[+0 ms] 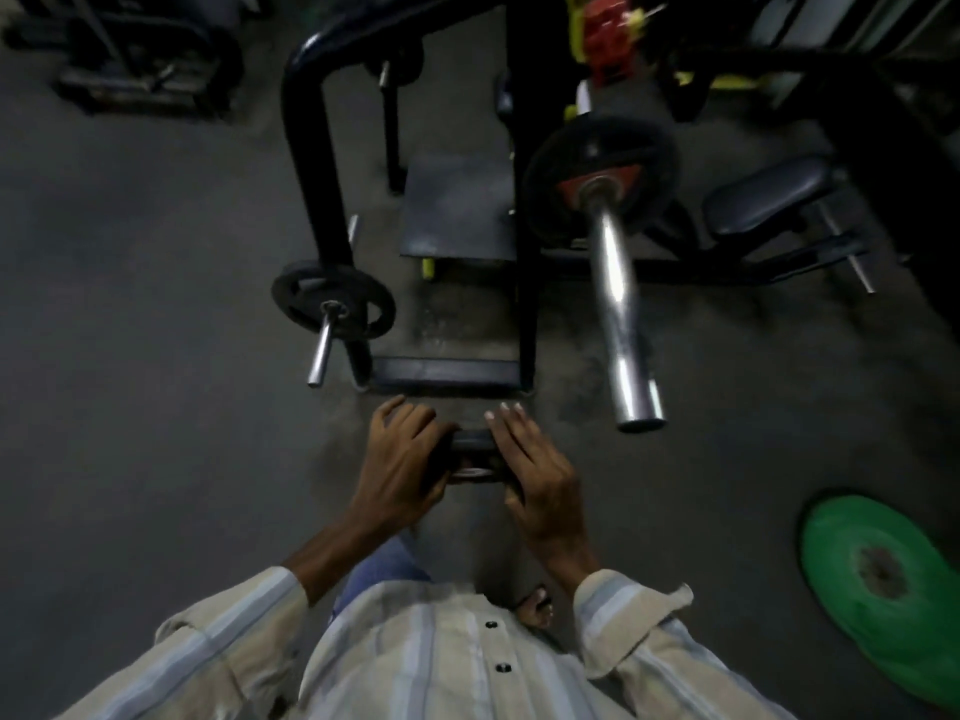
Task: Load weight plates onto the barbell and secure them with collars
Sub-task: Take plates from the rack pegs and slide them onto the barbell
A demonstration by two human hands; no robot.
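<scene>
both hands hold one small dark plate (471, 456) between them at waist height, over the floor (156, 356). the left hand (400, 459) wraps its near edge with fingers curled over the top; the right hand (535, 480) presses flat on the other edge, fingers stretched forward. so each grip is closed on the plate, one per side. its hole is mostly hidden by the hands, and blur makes the face hard to read.

the barbell sleeve (623, 314) lies ahead and to the right of the plate, its open end (641, 415) pointing back toward the person, just right of the right hand's fingertips. its long axis runs away and slightly left, up to a black plate (602, 168) already seated on it. the right hand is nearer the bar end.

judging by this, the plate must shift right and turn face-on so its hole meets the sleeve end, then slide along that axis. no collar shows. a green plate (883, 584) lies on the floor, far right.
</scene>
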